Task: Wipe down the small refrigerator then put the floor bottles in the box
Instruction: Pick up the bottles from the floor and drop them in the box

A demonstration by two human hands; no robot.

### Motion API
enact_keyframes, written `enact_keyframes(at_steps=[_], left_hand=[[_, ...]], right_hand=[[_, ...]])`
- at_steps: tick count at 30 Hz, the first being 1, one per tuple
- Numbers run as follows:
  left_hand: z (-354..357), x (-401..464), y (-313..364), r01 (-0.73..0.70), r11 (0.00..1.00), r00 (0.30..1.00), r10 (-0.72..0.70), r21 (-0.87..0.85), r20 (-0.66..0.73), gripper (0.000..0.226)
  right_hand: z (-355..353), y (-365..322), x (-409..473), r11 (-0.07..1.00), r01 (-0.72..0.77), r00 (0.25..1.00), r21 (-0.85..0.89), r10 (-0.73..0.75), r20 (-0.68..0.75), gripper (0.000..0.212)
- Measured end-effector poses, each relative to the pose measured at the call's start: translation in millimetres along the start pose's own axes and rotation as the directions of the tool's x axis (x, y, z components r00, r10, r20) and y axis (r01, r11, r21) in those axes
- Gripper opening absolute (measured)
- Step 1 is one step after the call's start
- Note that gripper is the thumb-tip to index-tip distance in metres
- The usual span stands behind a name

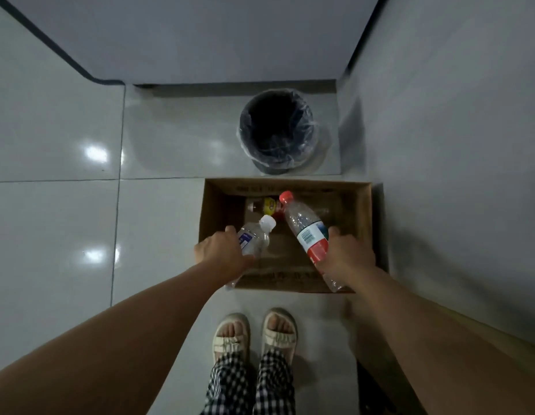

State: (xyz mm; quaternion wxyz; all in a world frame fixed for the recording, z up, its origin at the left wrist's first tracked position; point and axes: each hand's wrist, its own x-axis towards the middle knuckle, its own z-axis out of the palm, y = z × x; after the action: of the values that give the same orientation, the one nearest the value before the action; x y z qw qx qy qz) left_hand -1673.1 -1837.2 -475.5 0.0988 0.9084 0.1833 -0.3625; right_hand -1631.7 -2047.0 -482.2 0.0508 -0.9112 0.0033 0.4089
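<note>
An open cardboard box (365, 211) stands on the tiled floor in front of my feet. My left hand (221, 253) grips a clear bottle with a white cap (255, 238) over the box's near left corner. My right hand (350, 256) grips a clear bottle with a red cap and a red and white label (305, 229), tilted up over the box's near right part. Inside the box, toward the far wall, lies a bottle with a yellow label (264, 205). The refrigerator is not in view.
A dark waste bin lined with a clear bag (278, 130) stands just behind the box. A grey wall (454, 145) rises on the right, close to the box. Glossy floor tiles (65, 220) spread to the left. My feet in sandals (254, 333) stand below the box.
</note>
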Motion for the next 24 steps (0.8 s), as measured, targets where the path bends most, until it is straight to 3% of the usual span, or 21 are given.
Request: enact_keyframes(at_steps=[12,24], left_hand=[[121,119,18,-0.052,0.980,0.997,0.039,0.194,0.072,0.061],[121,121,15,-0.153,0.966,0.988,0.146,0.207,0.049,0.056]], right_hand=[[96,16,116,0.997,-0.018,1.000,-0.068,0.020,0.015,0.072],[103,26,115,0.996,0.070,0.997,-0.051,-0.069,0.016,0.074]])
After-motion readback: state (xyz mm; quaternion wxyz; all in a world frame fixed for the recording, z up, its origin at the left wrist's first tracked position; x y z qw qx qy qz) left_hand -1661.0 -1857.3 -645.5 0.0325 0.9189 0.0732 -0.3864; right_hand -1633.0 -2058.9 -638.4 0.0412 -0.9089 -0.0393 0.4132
